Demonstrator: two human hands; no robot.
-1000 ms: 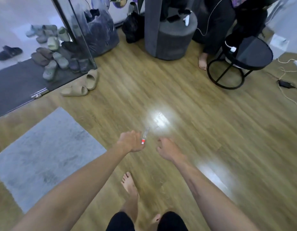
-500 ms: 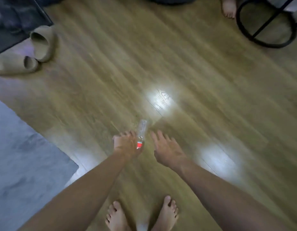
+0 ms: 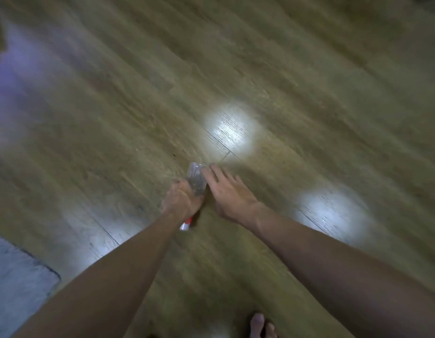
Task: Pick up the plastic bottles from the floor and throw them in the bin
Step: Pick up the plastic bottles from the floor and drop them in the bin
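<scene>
One bottle (image 3: 196,181), left hand (image 3: 181,202) gripping, right fingers (image 3: 212,174) touching

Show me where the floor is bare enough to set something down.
Bare wooden floor spreads beyond the hands, past the light glare, and to their right. It is crowded where the left hand grips the plastic bottle and the right hand touches it. The grey rug fills the lower left.
</scene>
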